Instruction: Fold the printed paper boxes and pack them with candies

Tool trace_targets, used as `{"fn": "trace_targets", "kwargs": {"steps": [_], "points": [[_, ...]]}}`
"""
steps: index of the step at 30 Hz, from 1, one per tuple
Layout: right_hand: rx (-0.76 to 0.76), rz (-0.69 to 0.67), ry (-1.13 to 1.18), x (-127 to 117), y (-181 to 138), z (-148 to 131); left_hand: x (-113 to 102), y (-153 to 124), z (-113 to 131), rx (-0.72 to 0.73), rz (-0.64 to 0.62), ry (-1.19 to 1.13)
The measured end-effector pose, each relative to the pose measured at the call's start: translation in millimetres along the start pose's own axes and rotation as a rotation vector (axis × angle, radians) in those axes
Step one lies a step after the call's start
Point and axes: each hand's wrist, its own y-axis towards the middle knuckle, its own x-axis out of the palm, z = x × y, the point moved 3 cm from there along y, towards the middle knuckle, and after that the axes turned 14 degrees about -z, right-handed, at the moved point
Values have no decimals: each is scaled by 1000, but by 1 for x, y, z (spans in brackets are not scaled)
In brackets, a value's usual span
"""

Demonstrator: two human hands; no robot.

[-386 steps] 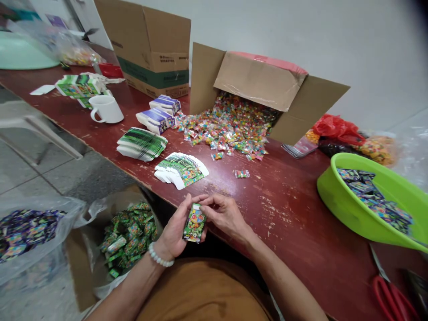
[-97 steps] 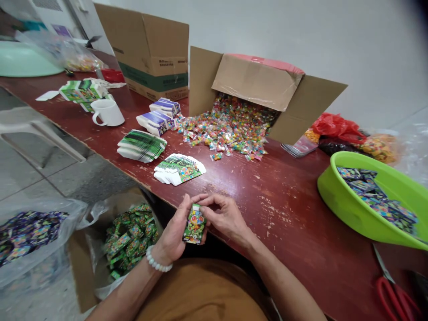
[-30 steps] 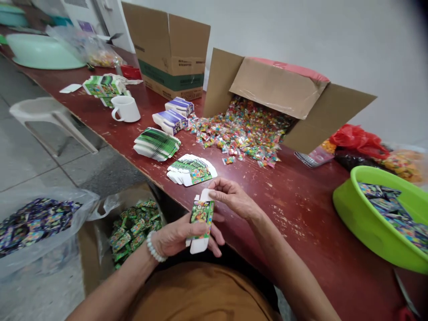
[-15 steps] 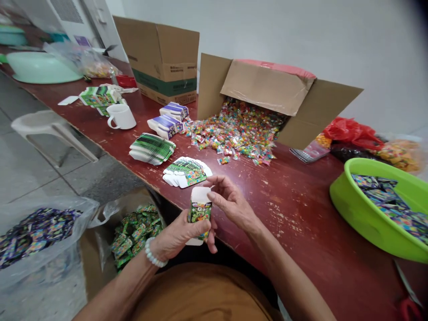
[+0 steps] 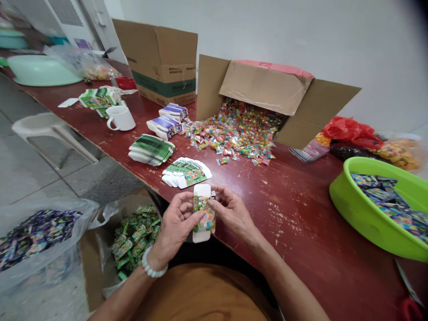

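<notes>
Both my hands hold one small green printed carton point(image 5: 203, 213) upright over the near edge of the red table point(image 5: 294, 223). Its white flaps stick out at top and bottom. My left hand point(image 5: 174, 227), with a white bead bracelet on the wrist, grips the carton's left side. My right hand point(image 5: 230, 211) pinches its right side near the top. Just beyond my hands lies a fanned stack of flat green cartons point(image 5: 186, 171). A second flat stack point(image 5: 151, 149) lies further left.
A tipped cardboard box point(image 5: 267, 89) spills wrapped candies point(image 5: 234, 133) onto the table. A lime basin point(image 5: 368, 214) of dark packets sits at right. On the floor at left stand a box of filled green cartons point(image 5: 133, 236) and a plastic bag point(image 5: 33, 232). A white mug point(image 5: 120, 118) stands at back left.
An earlier carton was held closed; now a fresh one with open white flaps is in my hands. In the last half second my right hand came down onto its side.
</notes>
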Motion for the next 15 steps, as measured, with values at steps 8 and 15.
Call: {"fn": "trace_targets", "kwargs": {"steps": [8, 15], "points": [[-73, 104, 139, 9, -4, 12, 0, -3, -4, 30, 59, 150], [136, 2, 210, -9, 4, 25, -5, 3, -5, -54, -31, 77]]}}
